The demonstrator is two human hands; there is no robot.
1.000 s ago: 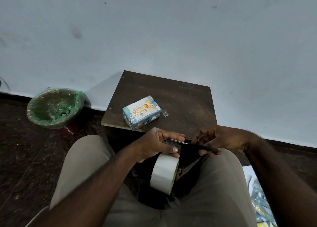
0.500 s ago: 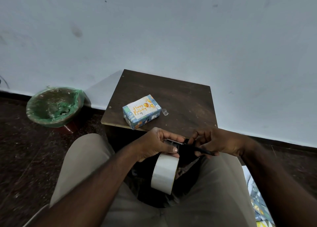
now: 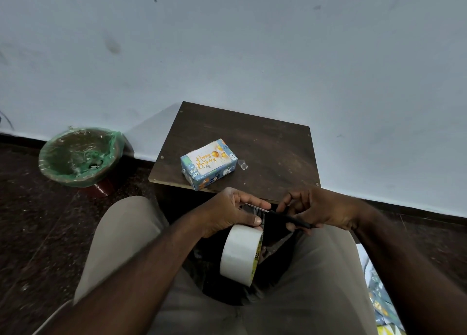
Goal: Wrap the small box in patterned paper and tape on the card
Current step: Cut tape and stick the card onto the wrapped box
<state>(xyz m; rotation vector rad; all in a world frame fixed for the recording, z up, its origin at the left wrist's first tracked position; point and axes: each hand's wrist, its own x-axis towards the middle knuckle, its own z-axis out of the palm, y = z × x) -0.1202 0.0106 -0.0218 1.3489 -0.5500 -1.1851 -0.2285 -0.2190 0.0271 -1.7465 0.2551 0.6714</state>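
Resting near the front left corner of the small dark wooden table (image 3: 273, 142), the small box (image 3: 214, 175) is fully covered in blue patterned paper, its long side skewed to the table's front edge. White card with gold "Happy Birthday" lettering (image 3: 207, 159) lies flat on the box's top face; whether any tape fixes it cannot be told. Small scrap of clear tape (image 3: 243, 164) lies on the table just beside the box's right end.

Progress, as judged: the wrapping looks finished and the card is placed. Securing the card appears to be what remains, and the step in hand seems to be cutting a piece of tape for it.

Just before the table's front edge, above the lap, the left hand (image 3: 227, 213) pinches a pulled-out strip of clear tape (image 3: 255, 211) between thumb and curled fingers, with the index finger stretched along its top. Broad whitish tape roll (image 3: 240, 255) hangs just below that hand, touching the thumb. The right hand (image 3: 321, 209) is clenched round black-handled scissors (image 3: 290, 218), fingers curled about the handles, and a thin metal blade reaches the strip at the left index fingertip. How far the blades are parted cannot be told.

Periphery: round bin with green plastic liner (image 3: 78, 157) stands on the dark floor, well left of the table. Spare sheet of patterned paper (image 3: 379, 299) lies on the floor at the person's right.
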